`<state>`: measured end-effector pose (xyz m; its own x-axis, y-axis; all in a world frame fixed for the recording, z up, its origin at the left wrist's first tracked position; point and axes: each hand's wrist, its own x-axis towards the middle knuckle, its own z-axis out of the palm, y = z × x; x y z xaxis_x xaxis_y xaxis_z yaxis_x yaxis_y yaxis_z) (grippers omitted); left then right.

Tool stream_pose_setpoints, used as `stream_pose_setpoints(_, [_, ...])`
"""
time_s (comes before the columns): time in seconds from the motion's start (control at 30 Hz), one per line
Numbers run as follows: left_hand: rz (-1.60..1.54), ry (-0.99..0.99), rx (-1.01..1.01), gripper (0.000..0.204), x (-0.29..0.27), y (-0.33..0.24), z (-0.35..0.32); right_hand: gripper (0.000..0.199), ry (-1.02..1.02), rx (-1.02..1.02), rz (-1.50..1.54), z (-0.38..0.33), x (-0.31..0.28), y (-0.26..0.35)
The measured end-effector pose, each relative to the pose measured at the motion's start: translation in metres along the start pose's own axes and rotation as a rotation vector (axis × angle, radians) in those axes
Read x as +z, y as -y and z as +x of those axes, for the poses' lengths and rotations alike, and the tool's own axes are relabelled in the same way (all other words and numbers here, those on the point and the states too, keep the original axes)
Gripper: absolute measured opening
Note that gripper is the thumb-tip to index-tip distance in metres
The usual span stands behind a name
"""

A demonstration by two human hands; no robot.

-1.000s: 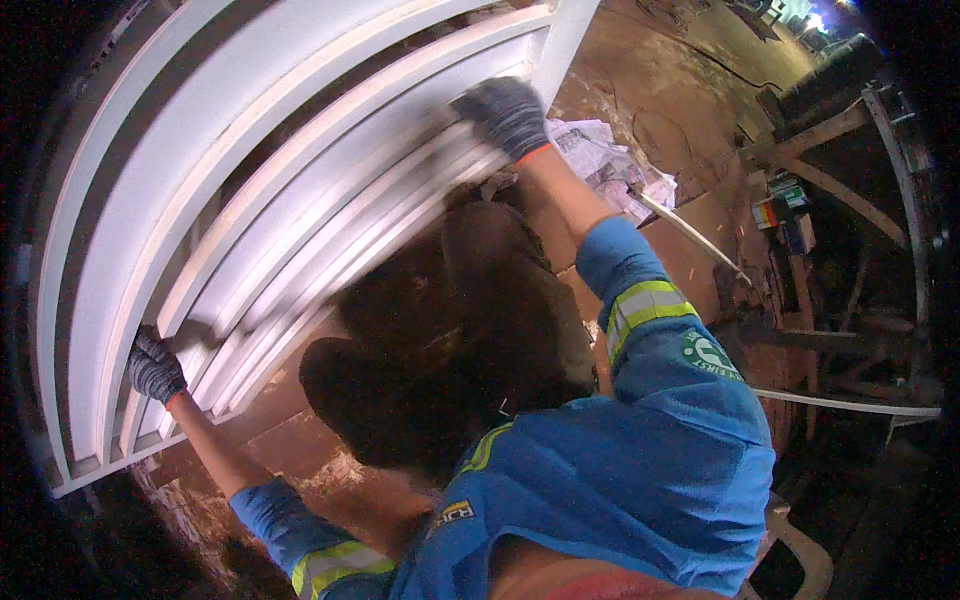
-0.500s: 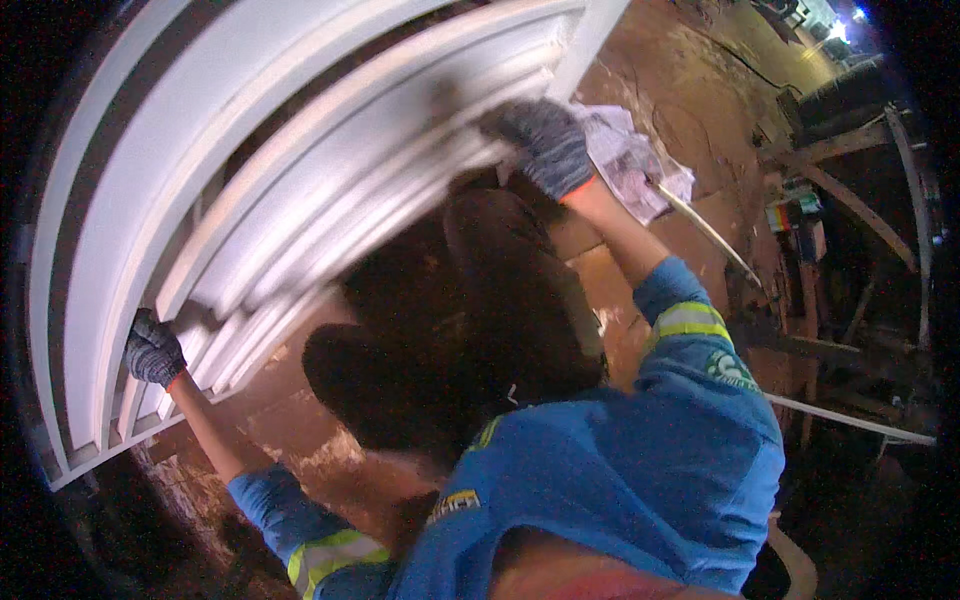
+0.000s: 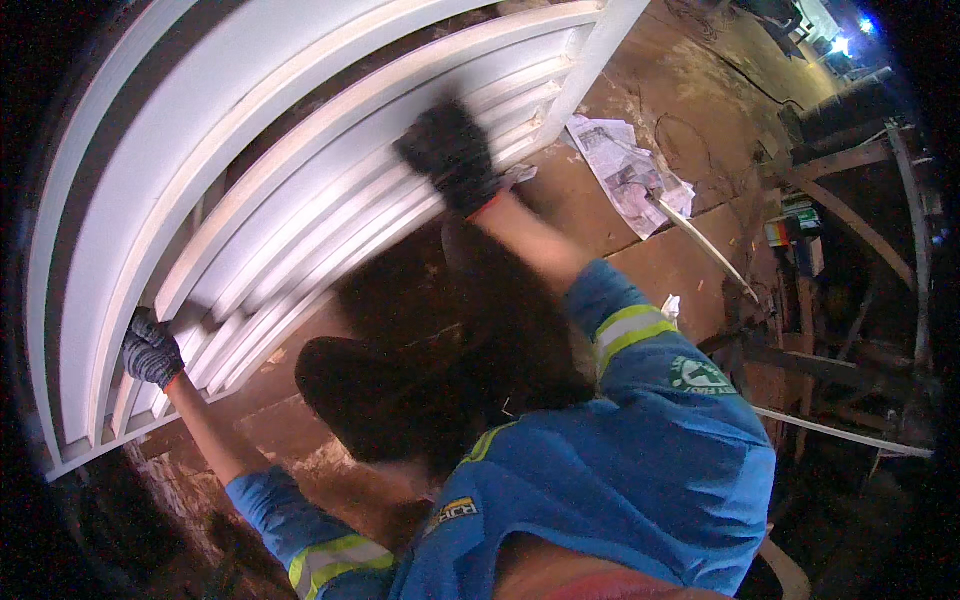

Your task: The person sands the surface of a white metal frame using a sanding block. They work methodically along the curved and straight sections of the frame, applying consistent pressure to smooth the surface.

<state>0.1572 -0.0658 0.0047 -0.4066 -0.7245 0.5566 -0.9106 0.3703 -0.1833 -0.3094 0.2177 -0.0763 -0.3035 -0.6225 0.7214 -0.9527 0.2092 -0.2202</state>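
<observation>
A large white slatted metal frame (image 3: 330,122) stands before me and fills the upper left. My left hand (image 3: 152,350), in a dark grey knit glove, is closed around one of its slats near the lower left end. Toward the frame's right side, my right hand (image 3: 448,155) is over the inner slats, in a like glove with an orange cuff edge. Motion smears its fingers, so whether it holds anything does not show.
Crumpled printed paper sheets (image 3: 625,170) lie on the brown floor right of the frame, with a thin pale strip (image 3: 705,238) across them. Dark wooden and metal racking (image 3: 850,200) stands at the right. Bright lights (image 3: 845,45) glow at the far upper right.
My right hand has swept left along the slats, away from the frame's right end and the paper. My left hand keeps its hold in nearly the same place.
</observation>
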Motion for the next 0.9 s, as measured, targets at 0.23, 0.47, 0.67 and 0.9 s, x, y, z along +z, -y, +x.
stream_pose_setpoints(0.23, [0.006,-0.021,0.049,0.027,-0.006,-0.016,0.001,0.012,0.170,-0.150,-0.137,-0.008,0.002,-0.033])
stream_pose_setpoints(0.47, [-0.012,0.006,-0.030,0.032,-0.010,-0.024,0.002,0.014,0.101,-0.167,-0.428,0.012,-0.058,-0.127])
stream_pose_setpoints(0.67, [0.074,0.086,-0.083,0.029,-0.009,-0.021,0.002,0.015,0.075,0.014,-0.109,0.002,-0.010,0.005])
stream_pose_setpoints(0.9, [0.008,-0.047,0.032,0.033,0.009,0.014,0.003,0.026,0.386,0.076,-0.136,0.009,-0.015,-0.037])
